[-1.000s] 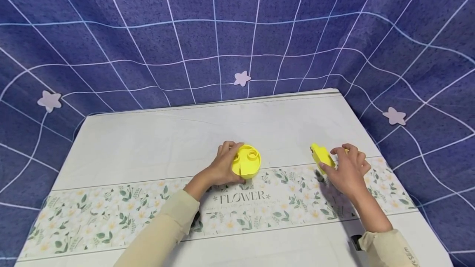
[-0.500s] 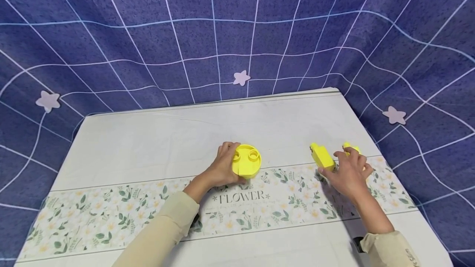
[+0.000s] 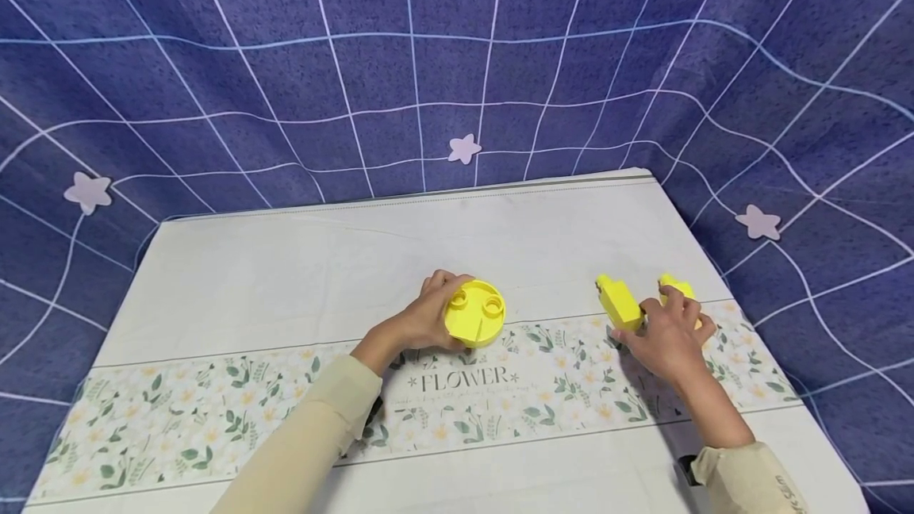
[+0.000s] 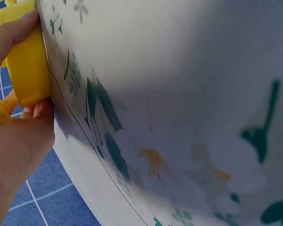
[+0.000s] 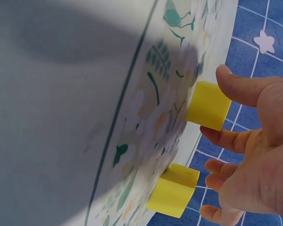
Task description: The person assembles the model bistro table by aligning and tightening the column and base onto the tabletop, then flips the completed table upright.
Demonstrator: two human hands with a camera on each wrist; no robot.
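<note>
In the head view, my left hand (image 3: 432, 317) grips the left side of a round yellow base (image 3: 474, 327) with a raised rim and two ring-shaped sockets facing up. Its side wall shows between thumb and fingers in the left wrist view. At the right, my right hand (image 3: 670, 333) is spread around the near end of a yellow bottle-shaped block (image 3: 618, 304). In the right wrist view, thumb and index finger lie on either side of that block; a firm pinch does not show. A second similar yellow block (image 3: 674, 286) stands beyond the fingers, partly hidden.
A white tablecloth (image 3: 286, 276) with a flowered band and the word FLOWER covers the table. Blue gridded curtains (image 3: 357, 101) with pale stars rise behind the table and along its sides.
The left hand has turned the round base slightly, so its sockets sit differently. The right hand has drawn back a little, and the second block behind its fingers shows more.
</note>
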